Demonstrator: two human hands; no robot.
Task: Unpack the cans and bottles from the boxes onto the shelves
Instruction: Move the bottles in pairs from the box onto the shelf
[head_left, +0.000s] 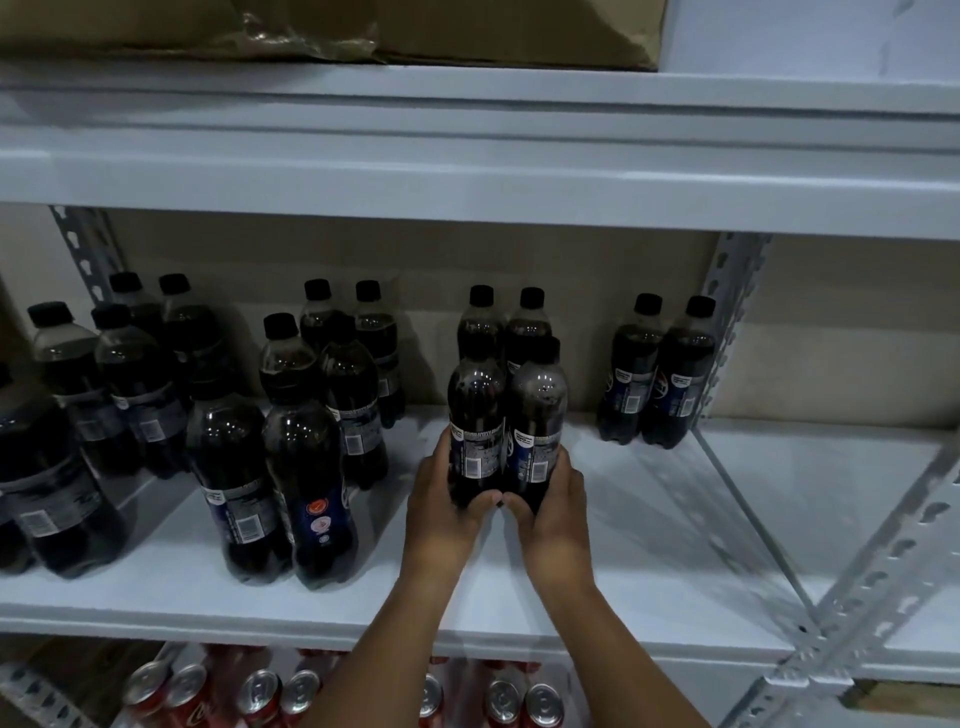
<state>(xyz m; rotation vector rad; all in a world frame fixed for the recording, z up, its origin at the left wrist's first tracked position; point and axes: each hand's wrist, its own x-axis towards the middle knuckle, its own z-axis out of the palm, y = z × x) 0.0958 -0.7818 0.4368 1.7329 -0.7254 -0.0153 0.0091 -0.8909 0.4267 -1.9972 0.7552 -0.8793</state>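
Left hand: in the centre of the frame, fingers and thumb curled round the lower body of the left bottle, thumb tip across its base.
Right hand: just beside the left hand, thumbs nearly meeting, wrapped round the base of the right bottle.
Held bottles: two dark cola bottles with black caps, upright, pressed side by side; whether their bases touch the shelf cannot be told, as the hands cover them.
Middle shelf: white board running across the frame, with the held pair at its centre.
Behind the hands: a rear pair of bottles stands straight behind the held ones, close against them.
Right of centre: a far-right pair stands near the grey slotted upright, well apart from the hands.
Left of centre: two nearer bottles stand at the front, with more rows behind them reaching to the left edge.
Lower frame: red cans with silver tops sit on the shelf below.
Upper frame: a brown cardboard box rests on the top shelf.
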